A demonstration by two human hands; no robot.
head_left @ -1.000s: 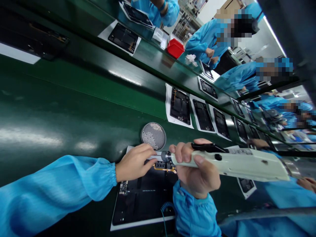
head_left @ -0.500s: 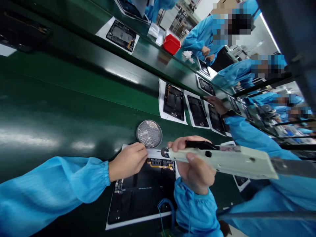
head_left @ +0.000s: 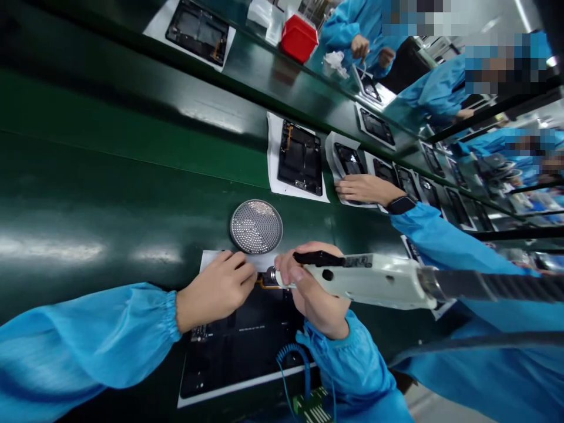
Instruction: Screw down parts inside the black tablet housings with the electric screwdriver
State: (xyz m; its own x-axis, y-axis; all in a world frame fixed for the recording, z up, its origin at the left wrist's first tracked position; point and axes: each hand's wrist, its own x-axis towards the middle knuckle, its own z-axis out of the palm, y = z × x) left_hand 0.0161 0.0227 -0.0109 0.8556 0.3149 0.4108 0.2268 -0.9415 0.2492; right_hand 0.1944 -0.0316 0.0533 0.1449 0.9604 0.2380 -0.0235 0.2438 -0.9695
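My right hand (head_left: 315, 291) is wrapped around a pale electric screwdriver (head_left: 379, 282) with a black lever. The tool lies nearly level, its tip pointing left at the upper edge of an opened black tablet (head_left: 247, 346). Close to that tip, my left hand (head_left: 218, 288) has its fingers curled and pressed together over the same edge; whatever they pinch is hidden. An orange flex cable (head_left: 268, 286) shows on the tablet between the hands. White paper lies under the tablet. Just beyond stands a round dimpled metal dish (head_left: 256, 227).
A co-worker's hand (head_left: 370, 191) with a dark watch touches a paper-backed tablet to the right. Another tablet (head_left: 300, 157) lies beyond the dish. A red bin (head_left: 299, 38) stands across the line. A coiled blue cord (head_left: 293, 352) hangs by my right sleeve.
The screwdriver and my right hand have moved left, bringing the tip down to the tablet's edge by my left fingers. The co-worker's hand has shifted left onto a tablet. The view has shifted.
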